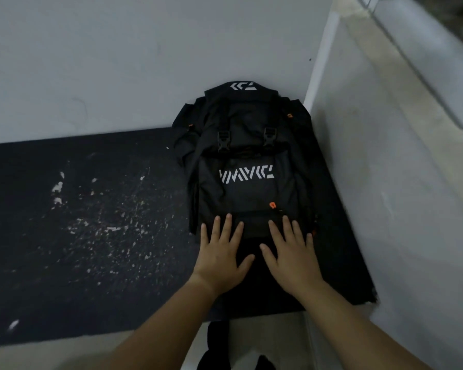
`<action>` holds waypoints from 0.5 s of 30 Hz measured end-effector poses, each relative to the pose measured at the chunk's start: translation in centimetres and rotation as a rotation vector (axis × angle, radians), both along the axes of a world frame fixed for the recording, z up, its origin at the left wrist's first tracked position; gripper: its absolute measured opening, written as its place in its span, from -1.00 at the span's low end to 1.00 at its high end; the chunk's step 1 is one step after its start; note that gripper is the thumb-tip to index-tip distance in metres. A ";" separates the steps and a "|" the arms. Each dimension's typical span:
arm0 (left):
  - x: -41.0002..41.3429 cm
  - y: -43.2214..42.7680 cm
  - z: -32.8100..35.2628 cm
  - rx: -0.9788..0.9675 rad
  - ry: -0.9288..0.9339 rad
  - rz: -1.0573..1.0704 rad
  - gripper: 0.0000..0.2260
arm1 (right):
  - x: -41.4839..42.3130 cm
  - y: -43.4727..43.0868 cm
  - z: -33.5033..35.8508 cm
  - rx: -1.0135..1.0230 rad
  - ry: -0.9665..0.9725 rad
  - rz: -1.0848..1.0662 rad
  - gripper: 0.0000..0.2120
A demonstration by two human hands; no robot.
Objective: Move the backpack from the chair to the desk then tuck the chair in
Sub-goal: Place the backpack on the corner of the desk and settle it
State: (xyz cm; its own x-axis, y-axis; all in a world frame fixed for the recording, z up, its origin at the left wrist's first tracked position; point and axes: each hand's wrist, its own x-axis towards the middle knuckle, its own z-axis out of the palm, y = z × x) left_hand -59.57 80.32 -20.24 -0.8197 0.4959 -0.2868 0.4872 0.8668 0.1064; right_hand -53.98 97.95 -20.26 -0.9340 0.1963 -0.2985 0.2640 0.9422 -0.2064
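A black backpack [247,161] with white lettering and small orange pulls lies flat on the dark desk top [78,222], its top leaning against the white back wall in the right corner. My left hand [222,252] rests flat near the backpack's lower left end, fingers spread. Beside it, my right hand [289,255] lies flat on the lower right end, fingers also spread. Neither hand grips anything. A dark shape [217,351] shows below the desk's front edge; I cannot tell whether it is the chair.
The desk top is scuffed with white flecks on its left half. A white wall [118,62] stands behind and a white side wall [385,182] closes the right. The desk's front edge runs across the bottom.
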 end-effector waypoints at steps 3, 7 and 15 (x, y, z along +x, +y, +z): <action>1.0 -0.2 2.0 -0.019 0.026 0.014 -0.34 | 1.2 -0.2 2.0 0.004 0.001 0.016 -0.35; 2.4 -0.2 5.4 0.030 0.067 0.017 -0.41 | 2.5 -0.6 5.4 0.025 0.033 0.029 -0.35; 5.7 -1.5 12.9 0.045 0.103 0.059 -0.45 | 4.7 -2.7 13.6 0.038 0.099 0.011 -0.34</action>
State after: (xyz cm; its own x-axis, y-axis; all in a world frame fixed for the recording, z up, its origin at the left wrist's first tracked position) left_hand -53.90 78.85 -7.30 -0.8717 0.4564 -0.1783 0.4458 0.8898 0.0980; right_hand -49.29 95.27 -6.69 -0.9608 0.1954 -0.1968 0.2337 0.9525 -0.1950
